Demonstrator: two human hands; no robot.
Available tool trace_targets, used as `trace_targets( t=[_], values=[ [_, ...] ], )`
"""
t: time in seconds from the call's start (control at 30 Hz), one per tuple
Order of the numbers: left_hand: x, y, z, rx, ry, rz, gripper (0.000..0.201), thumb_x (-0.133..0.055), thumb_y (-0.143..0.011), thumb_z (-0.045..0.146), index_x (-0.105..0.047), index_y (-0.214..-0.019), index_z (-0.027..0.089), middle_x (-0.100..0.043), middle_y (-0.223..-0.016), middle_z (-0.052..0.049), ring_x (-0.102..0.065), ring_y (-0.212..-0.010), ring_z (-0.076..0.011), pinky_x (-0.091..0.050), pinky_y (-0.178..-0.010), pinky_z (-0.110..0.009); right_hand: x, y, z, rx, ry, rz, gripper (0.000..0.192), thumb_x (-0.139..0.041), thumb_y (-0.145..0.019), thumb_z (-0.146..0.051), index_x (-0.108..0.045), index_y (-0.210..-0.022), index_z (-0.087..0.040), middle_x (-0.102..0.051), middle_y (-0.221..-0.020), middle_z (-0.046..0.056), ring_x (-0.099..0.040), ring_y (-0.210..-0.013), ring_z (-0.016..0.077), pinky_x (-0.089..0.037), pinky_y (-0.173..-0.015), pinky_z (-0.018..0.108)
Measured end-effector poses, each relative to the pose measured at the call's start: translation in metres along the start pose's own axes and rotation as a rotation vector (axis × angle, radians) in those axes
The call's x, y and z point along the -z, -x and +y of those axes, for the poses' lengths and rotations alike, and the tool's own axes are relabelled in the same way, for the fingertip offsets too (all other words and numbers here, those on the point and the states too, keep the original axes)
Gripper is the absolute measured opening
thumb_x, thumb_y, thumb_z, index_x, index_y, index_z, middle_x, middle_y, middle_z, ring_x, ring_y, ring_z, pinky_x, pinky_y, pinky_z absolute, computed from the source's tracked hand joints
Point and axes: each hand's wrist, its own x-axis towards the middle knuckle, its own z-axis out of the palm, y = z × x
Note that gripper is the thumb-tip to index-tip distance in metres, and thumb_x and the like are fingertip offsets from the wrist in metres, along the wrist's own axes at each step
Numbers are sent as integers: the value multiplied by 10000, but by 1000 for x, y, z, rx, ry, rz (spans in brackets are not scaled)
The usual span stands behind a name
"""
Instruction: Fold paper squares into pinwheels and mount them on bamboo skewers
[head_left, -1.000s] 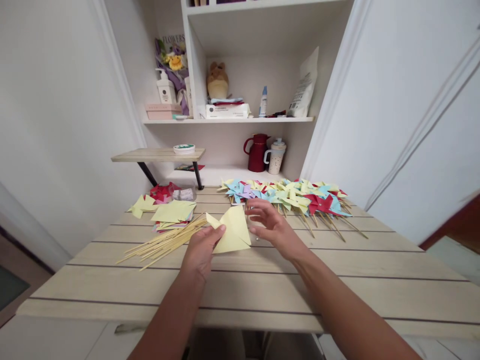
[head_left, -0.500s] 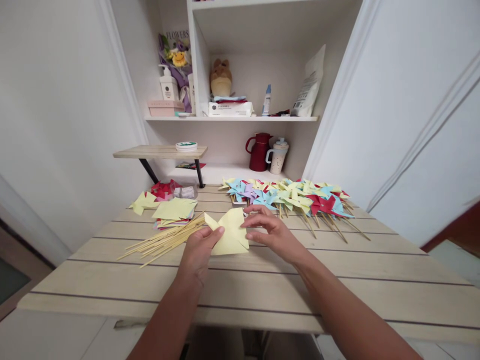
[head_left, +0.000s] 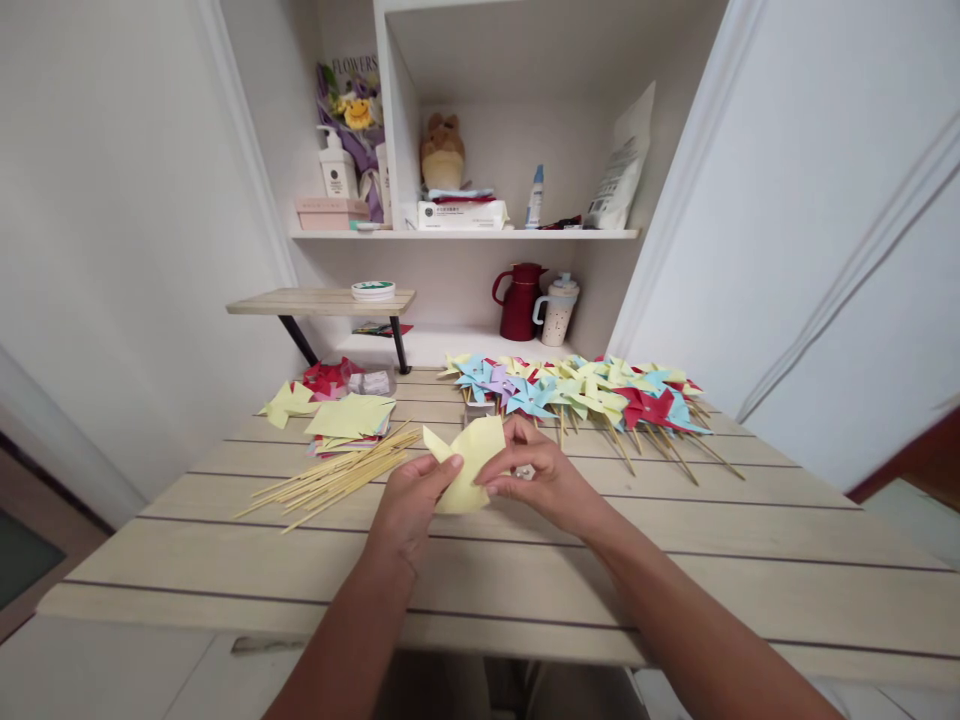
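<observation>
A pale yellow paper sheet (head_left: 474, 450) with slits cut in it is held above the table between my two hands. My left hand (head_left: 411, 497) pinches its left side, the thumb lying on top near a folded-up corner. On the other side, my right hand (head_left: 536, 475) grips the paper's right edge between thumb and fingers, and that edge bends. Thin wooden sticks (head_left: 337, 478) lie in a loose bundle left of my left hand. Beyond them rests a stack of coloured paper squares (head_left: 349, 418), yellow on top.
Finished paper pinwheels on sticks (head_left: 585, 390) cover the back right of the table (head_left: 525, 580). At the back left lie a yellow pinwheel piece (head_left: 289, 403), red paper pieces (head_left: 324, 379) and a clear plastic box (head_left: 371, 380). A small raised shelf (head_left: 319, 301) stands behind.
My right hand has closed from spread fingers onto the paper's right edge. Both the paper and my left hand have shifted slightly right, and the paper now curves.
</observation>
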Motion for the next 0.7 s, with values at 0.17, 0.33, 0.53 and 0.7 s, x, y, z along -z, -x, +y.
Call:
trace_targets(
  t=[0.17,0.33,0.53,0.7],
  values=[
    [-1,0,-4,-42,-49,-1,409,-845,-634,380,-776,-927,103,-763,-844,-105,-660,-695,-181,-467,-652,-256,-2,0,-2,-28,-37,23,101,-759,-795,-409,-790,-821,-316,-552,-952,36,-549,-965,219,-444,-879,384],
    [-2,-2,-8,-47,-30,0,417,-851,-620,388,-781,-925,113,-763,-839,-101,-672,-720,-200,-474,-677,-269,-4,-1,-1,-50,-53,54,107,-766,-783,-416,-782,-790,-310,-553,-945,33,-546,-968,223,-441,-875,387],
    [-6,-1,-9,-68,-6,23,453,-861,-595,407,-781,-930,113,-761,-818,-98,-676,-715,-203,-482,-680,-274,-6,-1,0,-64,-22,79,111,-769,-780,-391,-774,-757,-283,-525,-900,30,-535,-935,215,-437,-858,374],
    [-10,0,-9,-82,-18,69,430,-853,-598,392,-783,-918,113,-761,-790,-87,-679,-706,-199,-469,-626,-248,-6,-1,-2,-62,10,87,68,-753,-786,-322,-748,-754,-263,-548,-1092,48,-521,-1095,237,-401,-989,414]
  ],
)
